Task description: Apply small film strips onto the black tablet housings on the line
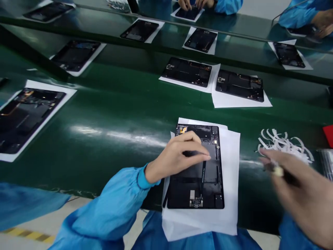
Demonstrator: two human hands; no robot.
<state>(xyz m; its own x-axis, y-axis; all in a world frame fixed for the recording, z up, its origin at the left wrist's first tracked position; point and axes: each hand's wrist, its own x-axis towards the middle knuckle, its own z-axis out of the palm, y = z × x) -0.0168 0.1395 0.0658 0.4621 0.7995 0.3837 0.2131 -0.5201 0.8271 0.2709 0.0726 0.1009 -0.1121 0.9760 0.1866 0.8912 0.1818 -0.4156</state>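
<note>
A tablet housing (182,191), dark and uncovered, lies on white paper sheets (230,173) in front of me. My left hand (182,152) reaches over it from the left, thumb and index fingertip pinched at the upper end of a narrow black flex cable (203,175). That cable runs down to a small circuit board (196,202) at the housing's near edge. On the right, my right hand (299,187) is blurred by motion, its fingers closed beside a heap of white paper-like strips (286,144). A pale yellowish end shows in that hand; what it belongs to is unclear.
Two more tablet housings (188,72) on paper lie further back, and another housing (26,118) lies to the left. A dark rail (145,50) crosses behind them. Across it, co-workers' hands (195,4) work on similar units. A red object (329,135) sits at the right edge.
</note>
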